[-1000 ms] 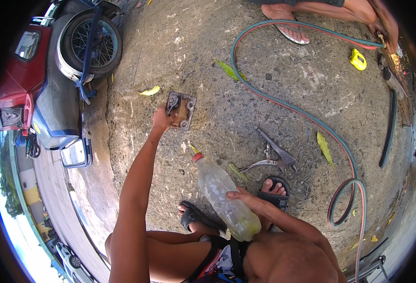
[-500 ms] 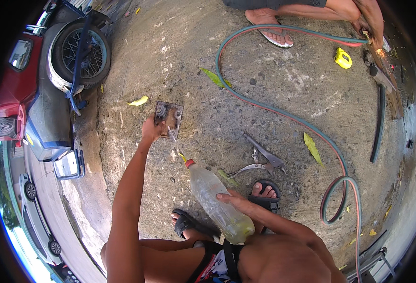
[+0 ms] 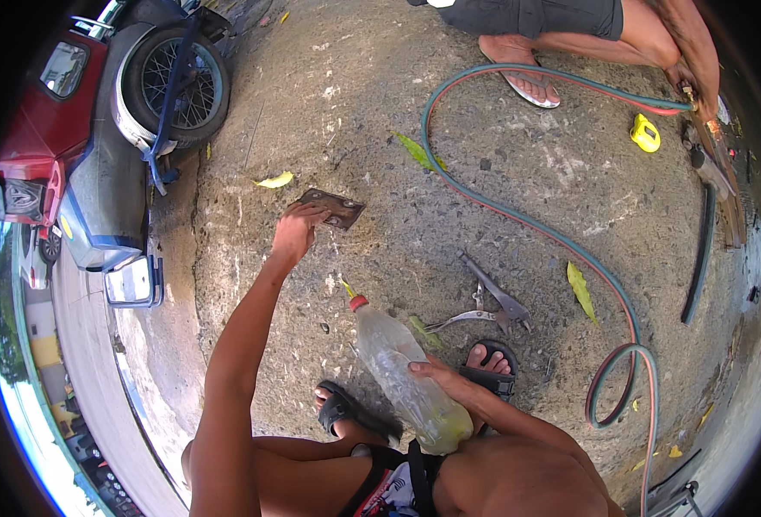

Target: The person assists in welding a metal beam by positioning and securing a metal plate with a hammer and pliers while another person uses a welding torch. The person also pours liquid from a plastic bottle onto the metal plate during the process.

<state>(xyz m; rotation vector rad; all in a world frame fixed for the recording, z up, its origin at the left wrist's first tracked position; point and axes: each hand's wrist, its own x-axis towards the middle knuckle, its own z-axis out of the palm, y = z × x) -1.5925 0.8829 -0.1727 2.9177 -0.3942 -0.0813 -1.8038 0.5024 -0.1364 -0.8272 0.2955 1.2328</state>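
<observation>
My left hand [image 3: 295, 233] is closed on the near-left edge of a flat, rusty brown metal plate [image 3: 343, 208] with round marks on it. The plate is tilted close to the concrete; whether it touches the ground I cannot tell. My right hand [image 3: 439, 376] wraps the side of a large clear plastic bottle [image 3: 386, 349], which leans against my body with some yellowish liquid at its base. Its red cap [image 3: 358, 302] carries a thin yellow spout aimed at the plate. Faint pale flecks lie between spout and plate. Locking pliers [image 3: 503, 302] rest on the ground beyond my right foot.
A green-and-red twin hose [image 3: 527, 211] loops across the right side. At the far right another person's hand [image 3: 680, 79] holds a torch near sparks. A yellow tape measure [image 3: 645, 133] lies nearby. A motorcycle wheel [image 3: 182, 86] and red sidecar [image 3: 31, 116] stand at the left.
The metal plate has turned in my left hand, from showing its broad face to lying more edge-on. The bottle stays in my right hand. The whole view has shifted slightly; a grey car has gone.
</observation>
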